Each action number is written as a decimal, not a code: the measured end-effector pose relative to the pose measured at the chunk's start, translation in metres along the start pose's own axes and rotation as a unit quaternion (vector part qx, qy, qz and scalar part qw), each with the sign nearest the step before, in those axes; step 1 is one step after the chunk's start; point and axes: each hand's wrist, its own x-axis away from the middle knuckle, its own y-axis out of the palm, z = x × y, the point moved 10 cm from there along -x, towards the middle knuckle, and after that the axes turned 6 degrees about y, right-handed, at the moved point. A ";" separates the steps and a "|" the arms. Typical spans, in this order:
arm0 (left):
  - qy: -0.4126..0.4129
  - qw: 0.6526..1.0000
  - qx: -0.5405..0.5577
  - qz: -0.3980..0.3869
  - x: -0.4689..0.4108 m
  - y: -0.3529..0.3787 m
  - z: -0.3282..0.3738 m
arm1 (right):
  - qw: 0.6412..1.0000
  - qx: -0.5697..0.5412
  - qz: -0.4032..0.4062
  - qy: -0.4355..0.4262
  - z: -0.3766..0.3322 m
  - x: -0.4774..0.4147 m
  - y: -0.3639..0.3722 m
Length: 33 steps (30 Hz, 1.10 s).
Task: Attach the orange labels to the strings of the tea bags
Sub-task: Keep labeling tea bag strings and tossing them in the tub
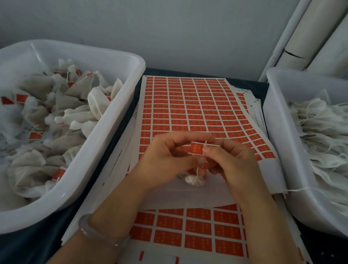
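My left hand [165, 162] and my right hand [232, 164] meet above the sheet of orange labels [191, 108]. Between their fingertips I pinch one orange label [196, 148], with a white string [206, 143] crossing its right edge. The string runs down between my hands to a small white tea bag [192, 180] that hangs just under them. My fingers hide the lower part of the label.
A white bin [113, 116] on the left holds several labelled tea bags. On the right, another white bin [274, 138] holds unlabelled bags, one string trailing over its rim. More label sheets [193, 231] lie toward me. White pipes [309, 38] stand at the back right.
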 end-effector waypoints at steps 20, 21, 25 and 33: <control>-0.012 0.986 -0.125 0.111 0.001 -0.025 0.004 | 0.985 0.070 -0.012 -0.154 -0.033 0.011 0.003; -0.013 0.987 -0.118 0.106 0.000 -0.023 0.004 | 0.985 0.074 -0.008 -0.158 -0.033 0.012 0.003; -0.007 0.988 -0.112 0.102 0.001 -0.022 0.004 | 0.982 0.086 -0.005 -0.169 -0.033 0.012 0.004; -0.014 0.990 -0.063 0.124 0.002 -0.025 -0.001 | 0.985 0.093 0.005 -0.146 -0.026 0.010 0.005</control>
